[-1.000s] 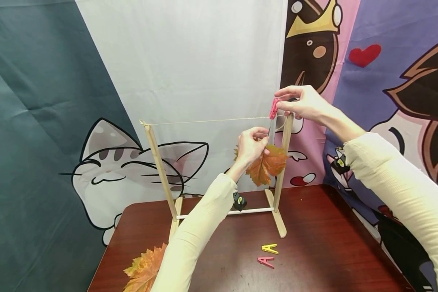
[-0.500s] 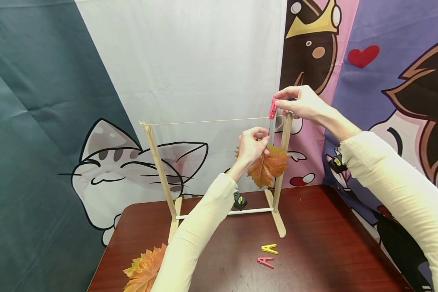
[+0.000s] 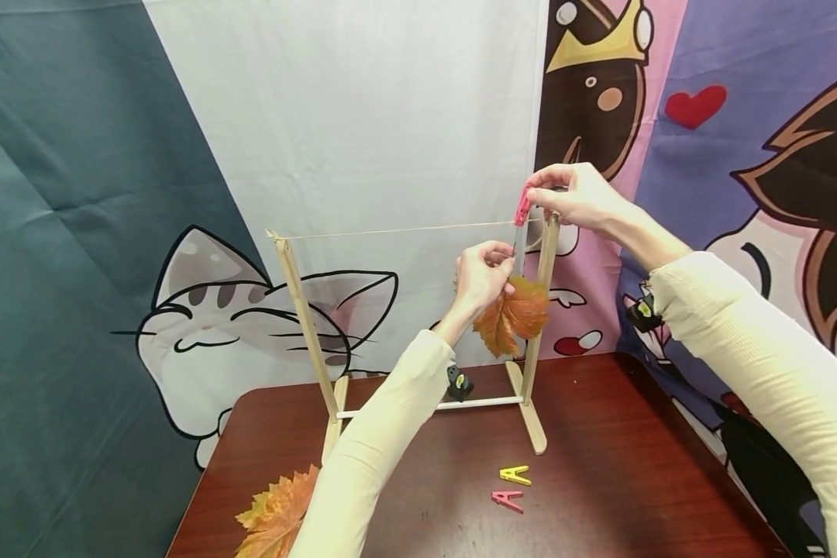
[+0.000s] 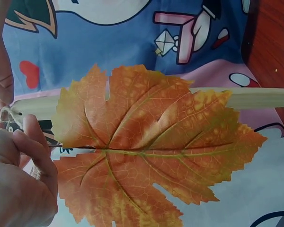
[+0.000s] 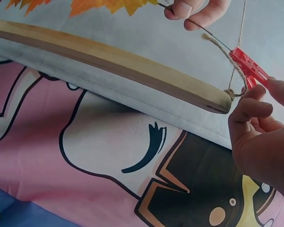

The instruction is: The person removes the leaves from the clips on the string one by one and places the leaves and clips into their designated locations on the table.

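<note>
My left hand [image 3: 484,275] pinches the thin stem of an orange maple leaf [image 3: 512,316], which hangs below the right end of the string [image 3: 390,231]. In the left wrist view the leaf [image 4: 146,146] fills the middle, its stem running to my fingers. Above, my right hand [image 3: 579,198] pinches a red clothespin [image 3: 523,205] between thumb and fingers. In the right wrist view the clothespin [image 5: 248,66] sits at the string beside the knotted post top, and the stem's upper end meets its jaws. Whether it clamps both stem and string is hard to tell.
Two wooden posts, left [image 3: 307,325] and right [image 3: 540,310], stand on feet joined by a white rod [image 3: 488,403]. A yellow clothespin [image 3: 514,475] and a pink clothespin [image 3: 508,501] lie on the table [image 3: 621,465]. More orange leaves [image 3: 279,511] lie front left, partly behind the left sleeve.
Both hands stay almost in place. The right hand's fingers and the red clothespin have shifted very slightly; the leaf has swayed a little.
</note>
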Tool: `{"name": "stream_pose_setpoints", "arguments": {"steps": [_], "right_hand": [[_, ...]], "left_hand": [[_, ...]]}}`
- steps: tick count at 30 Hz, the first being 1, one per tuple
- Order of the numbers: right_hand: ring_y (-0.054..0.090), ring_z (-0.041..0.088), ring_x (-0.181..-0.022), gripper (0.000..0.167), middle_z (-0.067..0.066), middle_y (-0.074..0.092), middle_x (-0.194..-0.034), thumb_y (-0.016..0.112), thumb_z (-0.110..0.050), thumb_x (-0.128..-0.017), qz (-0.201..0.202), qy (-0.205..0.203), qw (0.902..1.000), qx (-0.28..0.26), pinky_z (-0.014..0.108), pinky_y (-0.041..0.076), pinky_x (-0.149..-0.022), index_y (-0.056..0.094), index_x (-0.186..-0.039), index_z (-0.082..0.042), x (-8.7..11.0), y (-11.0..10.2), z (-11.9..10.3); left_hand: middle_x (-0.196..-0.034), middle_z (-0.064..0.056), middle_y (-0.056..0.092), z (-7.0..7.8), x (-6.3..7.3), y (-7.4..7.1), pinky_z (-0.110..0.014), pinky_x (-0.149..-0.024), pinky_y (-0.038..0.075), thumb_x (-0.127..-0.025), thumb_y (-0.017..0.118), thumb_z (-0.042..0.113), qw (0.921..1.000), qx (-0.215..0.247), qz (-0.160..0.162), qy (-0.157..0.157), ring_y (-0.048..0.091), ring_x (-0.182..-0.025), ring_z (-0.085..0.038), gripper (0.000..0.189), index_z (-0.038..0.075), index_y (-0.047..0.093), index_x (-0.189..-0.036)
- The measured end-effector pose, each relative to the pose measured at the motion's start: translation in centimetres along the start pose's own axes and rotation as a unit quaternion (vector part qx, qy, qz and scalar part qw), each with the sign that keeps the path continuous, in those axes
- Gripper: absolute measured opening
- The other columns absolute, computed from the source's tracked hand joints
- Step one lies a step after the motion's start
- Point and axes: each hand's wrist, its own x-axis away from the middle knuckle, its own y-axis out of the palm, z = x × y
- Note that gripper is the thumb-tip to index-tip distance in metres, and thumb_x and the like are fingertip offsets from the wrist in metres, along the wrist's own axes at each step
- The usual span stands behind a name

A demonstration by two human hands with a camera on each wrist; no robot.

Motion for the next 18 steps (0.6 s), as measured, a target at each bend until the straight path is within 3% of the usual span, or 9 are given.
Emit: {"name": "stream_pose_setpoints", "arguments": {"steps": [9,18], "right_hand": [[0.053,0.007,-0.064,0.029,-0.003,0.062,-0.082,0.066,-0.015,-0.096,0.022,-0.012,0.9997,-0.001,0.019,0.044,-0.052,0.064,-0.115,0.006,0.16,0.21,-0.08],[0.052,0.008,-0.064,0.028,-0.002,0.063,-0.083,0.066,-0.016,-0.095,0.044,-0.024,0.9987,0.002,0.019,0.044,-0.054,0.064,-0.114,0.005,0.28,0.08,-0.11]], "left_hand": [[-0.084,-0.003,0.072,0.34,0.08,0.02,-0.025,-0.039,0.047,-0.092,0.070,0.004,1.0000,0.002,0.007,-0.001,0.063,-0.045,-0.012,0.009,0.006,0.074,-0.099],[-0.088,-0.009,0.073,0.47,0.28,0.02,-0.024,-0.039,0.046,-0.092,0.069,0.002,1.0000,0.004,0.004,0.006,0.062,-0.044,-0.011,0.012,0.001,0.073,-0.103]]}}
